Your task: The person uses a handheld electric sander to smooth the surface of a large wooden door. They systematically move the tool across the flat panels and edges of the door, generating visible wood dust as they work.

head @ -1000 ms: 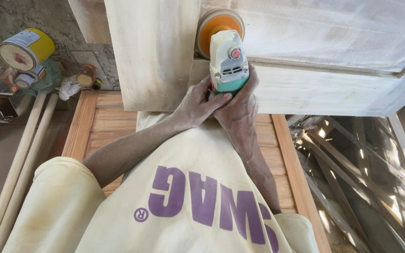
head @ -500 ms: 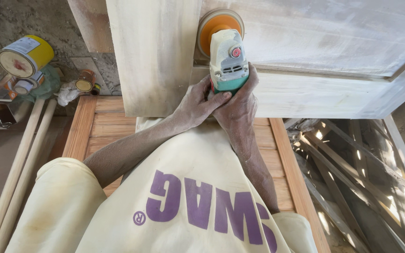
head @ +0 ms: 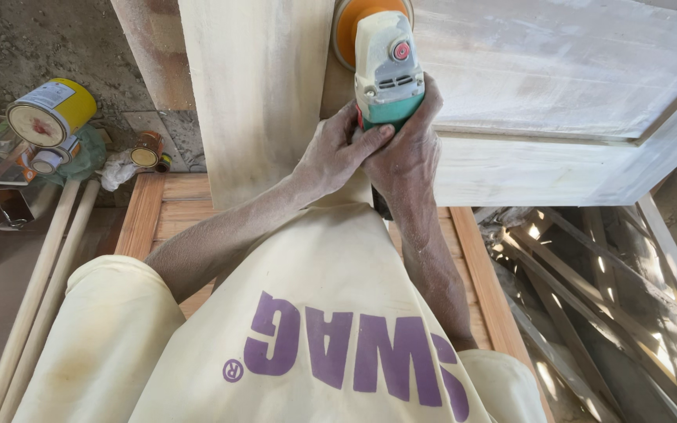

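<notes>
Head view showing both hands wrapped around a sander (head: 389, 74): left hand (head: 337, 153) closed over the teal grip from the left, right hand (head: 405, 153) closed over it from the right and beneath. Orange disc (head: 354, 27) pressing against a pale door (head: 558, 86), just right of its upright stile (head: 264, 94) and above the bottom rail.

Doing this well, by judgement: keeping the disc flat to the wood, moving evenly along the grain, easing pressure near the moulded edge to avoid gouging, keeping both grips firm against kickback.

Looking dusty and chalk-white across the panel, with raw yellowish wood on the stile; sander body cream on top, red button showing, teal lower down.

Lying beneath, a reddish wooden frame (head: 146, 215) on the floor. Sitting near the frame's far left corner: a yellow can (head: 48, 113), smaller tins (head: 146, 150), a rag (head: 115, 168). Running along the frame's left side, two round poles (head: 37, 298). Piling off the right edge, scrap laths (head: 589, 290).
</notes>
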